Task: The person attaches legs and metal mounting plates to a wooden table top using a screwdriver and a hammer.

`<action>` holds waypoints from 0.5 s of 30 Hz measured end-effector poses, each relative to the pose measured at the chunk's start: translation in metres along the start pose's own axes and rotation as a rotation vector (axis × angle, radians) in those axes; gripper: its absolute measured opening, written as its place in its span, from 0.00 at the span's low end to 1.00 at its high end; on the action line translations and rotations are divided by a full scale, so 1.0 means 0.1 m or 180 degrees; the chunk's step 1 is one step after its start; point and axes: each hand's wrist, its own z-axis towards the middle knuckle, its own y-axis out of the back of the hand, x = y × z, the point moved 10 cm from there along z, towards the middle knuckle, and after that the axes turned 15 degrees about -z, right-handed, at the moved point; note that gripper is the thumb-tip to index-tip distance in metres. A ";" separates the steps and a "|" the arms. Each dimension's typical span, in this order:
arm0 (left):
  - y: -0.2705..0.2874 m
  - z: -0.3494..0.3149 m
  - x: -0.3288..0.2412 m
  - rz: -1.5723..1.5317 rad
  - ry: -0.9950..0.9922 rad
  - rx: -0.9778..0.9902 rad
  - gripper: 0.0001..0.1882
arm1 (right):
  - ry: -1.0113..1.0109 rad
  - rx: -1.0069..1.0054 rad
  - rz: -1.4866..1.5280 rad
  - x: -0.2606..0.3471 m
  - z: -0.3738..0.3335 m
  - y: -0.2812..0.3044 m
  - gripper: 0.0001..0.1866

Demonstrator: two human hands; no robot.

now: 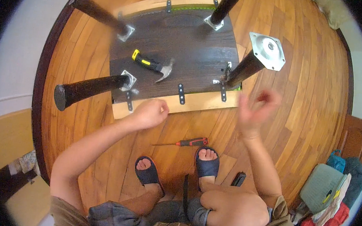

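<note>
Just beyond the fingers of the person's right hand [254,113], one dark leg [245,70] stands at the near-right corner of the dark surface [186,42], its long axis slanting up and rightward to a metal plate [265,54] on top. The right hand is nearer; its blurred fingers look spread and empty. The left hand [145,114] is curled by the wooden edge [198,104]; whether it grips anything cannot be told. Ahead of the left fingers lies one hammer [149,63]. Three other legs [94,89] stand out from the surface, one left of those fingers, two farther beyond. One screwdriver [190,142] lies on the floor [180,127], nearer the person than either hand's fingers.
</note>
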 end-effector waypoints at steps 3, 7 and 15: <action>-0.03 0.25 -0.32 0.0892 -0.0615 -0.0421 0.19 | 0.0005 -0.0633 0.0106 0.12 0.72 0.34 0.38; -0.40 0.49 -0.58 0.1578 -0.1130 -0.0783 0.37 | 0.0672 0.0451 0.0052 0.58 1.15 0.04 0.34; -0.90 0.68 -0.38 0.2822 -0.1075 -0.0902 0.35 | 0.0587 0.0828 0.0173 0.26 1.04 0.05 0.29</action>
